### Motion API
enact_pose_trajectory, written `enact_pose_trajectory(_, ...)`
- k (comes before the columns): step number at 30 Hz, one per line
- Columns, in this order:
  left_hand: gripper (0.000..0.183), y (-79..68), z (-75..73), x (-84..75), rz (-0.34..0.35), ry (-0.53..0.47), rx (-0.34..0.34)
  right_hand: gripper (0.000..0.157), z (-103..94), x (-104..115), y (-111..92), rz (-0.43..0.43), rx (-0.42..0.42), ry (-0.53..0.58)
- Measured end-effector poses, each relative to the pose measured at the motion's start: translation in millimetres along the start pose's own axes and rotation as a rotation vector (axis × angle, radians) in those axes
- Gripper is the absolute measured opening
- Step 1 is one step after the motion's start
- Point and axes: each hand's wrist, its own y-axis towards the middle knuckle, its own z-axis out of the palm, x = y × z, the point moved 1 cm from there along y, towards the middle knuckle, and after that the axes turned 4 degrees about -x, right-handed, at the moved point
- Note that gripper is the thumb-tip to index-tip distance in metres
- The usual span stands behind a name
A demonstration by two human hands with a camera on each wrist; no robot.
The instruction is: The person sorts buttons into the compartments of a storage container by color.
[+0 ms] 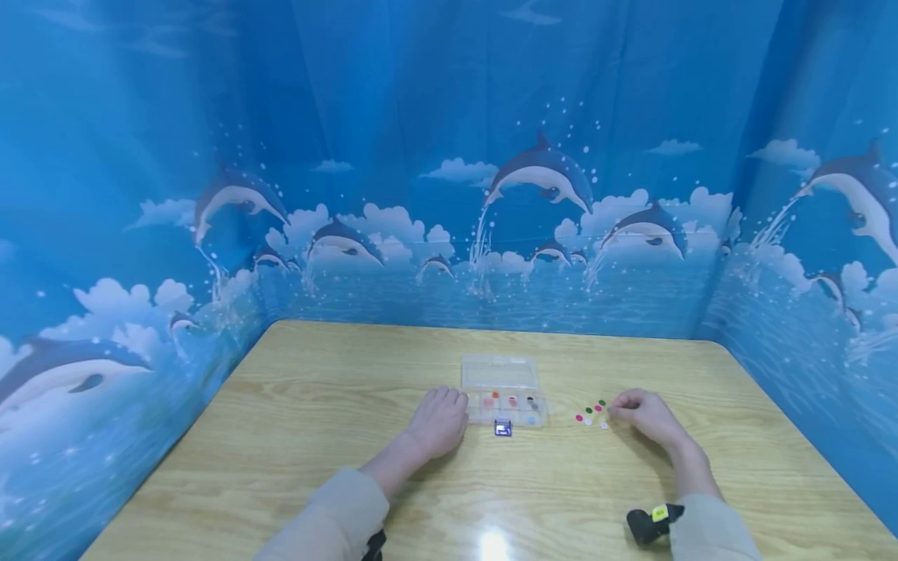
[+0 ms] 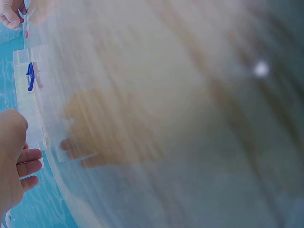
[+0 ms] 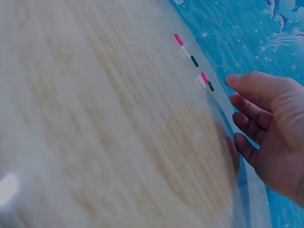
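Observation:
A clear plastic compartment box (image 1: 473,419) lies on the table with its lid (image 1: 500,372) folded back. Small orange, red, black and pale blue pieces sit in its compartments. The blue-purple latch (image 1: 503,428) is at its front, also seen as a blue latch (image 2: 31,77) in the left wrist view. My left hand (image 1: 438,421) rests at the box's left end, fingers loosely bent. Right of the box lie several small round pieces: pink (image 1: 579,418), green (image 1: 588,411) and white (image 1: 605,425). My right hand (image 1: 648,417) is beside them, thumb and forefinger close together; whether they pinch a piece is unclear.
The wood-grain table (image 1: 337,374) has a blue dolphin-print curtain (image 1: 421,156) around its back and sides. A black wrist device (image 1: 647,526) with a yellow label sits by the right sleeve. Bright light reflects off the table's front.

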Motion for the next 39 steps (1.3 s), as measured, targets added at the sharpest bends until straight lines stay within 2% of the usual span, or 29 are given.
enact_pose_trajectory(7,0.024,0.4,-2.1,-0.1,-0.003,0.0,0.011,0.029,0.1,4,2,0.026,-0.004,0.02)
enact_pose_trajectory(12,0.025,0.6,-1.9,-0.4,-0.004,0.002,0.028,0.029,1.7,8,3,0.026,-0.012,0.046)
enact_pose_trajectory(22,0.026,1.0,-2.8,-1.0,-0.011,0.004,0.034,0.023,6.3,23,5,-0.079,-0.034,0.094)
enact_pose_trajectory(32,0.025,0.4,-3.8,-1.7,-0.008,0.003,0.031,0.021,19.0,37,10,-0.042,-0.017,0.196)
enact_pose_trajectory(37,0.024,0.7,-3.1,-1.3,-0.003,0.001,0.026,0.02,26.0,43,9,-0.005,0.037,0.305)
enact_pose_trajectory(39,0.024,0.7,-3.0,-1.4,-0.002,0.002,0.024,0.021,28.1,46,9,-0.022,0.04,0.311)
